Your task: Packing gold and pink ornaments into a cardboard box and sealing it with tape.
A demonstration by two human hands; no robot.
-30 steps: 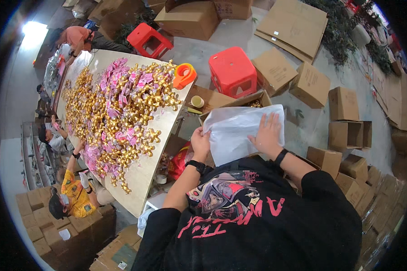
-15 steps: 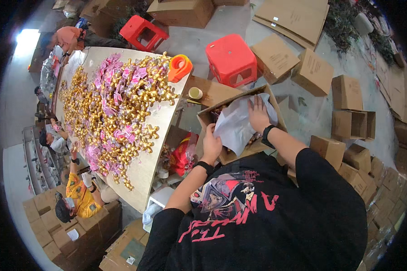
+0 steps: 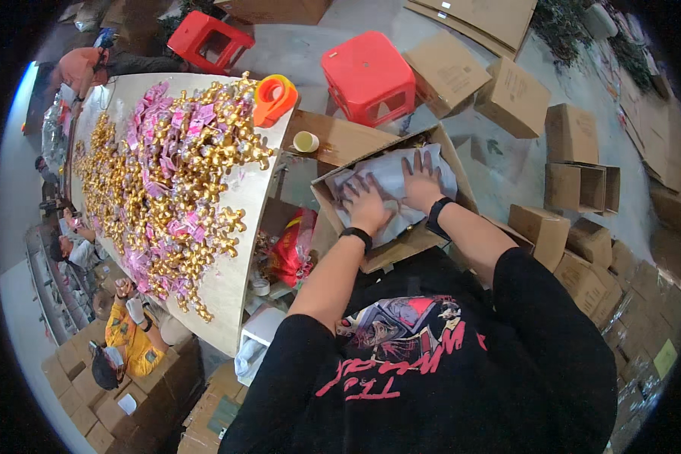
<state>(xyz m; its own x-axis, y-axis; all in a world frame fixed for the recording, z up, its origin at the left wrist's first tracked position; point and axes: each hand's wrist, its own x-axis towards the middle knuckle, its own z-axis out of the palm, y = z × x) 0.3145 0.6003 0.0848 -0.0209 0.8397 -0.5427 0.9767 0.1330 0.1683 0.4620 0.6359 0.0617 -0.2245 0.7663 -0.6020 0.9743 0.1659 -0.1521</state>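
While laid flat on the white sheet (image 3: pixel 391 171) inside the open cardboard carton (image 3: pixel 402 248), spread wide and pinching nothing: left hand (image 3: pixel 365 206) over the near left part, right hand (image 3: pixel 422 184) slightly farther out, over the right part. Directly beneath both palms, equally close to each: the sheet, long axis apparently running left to right with a rise toward the far side, alongside the carton's longer walls. Hidden beneath the sheet: most of the carton's interior. Hard to make out: exact shape of the heaped gold pieces (image 3: pixel 170 193) on the worktop (image 3: pixel 257 178) to the left.
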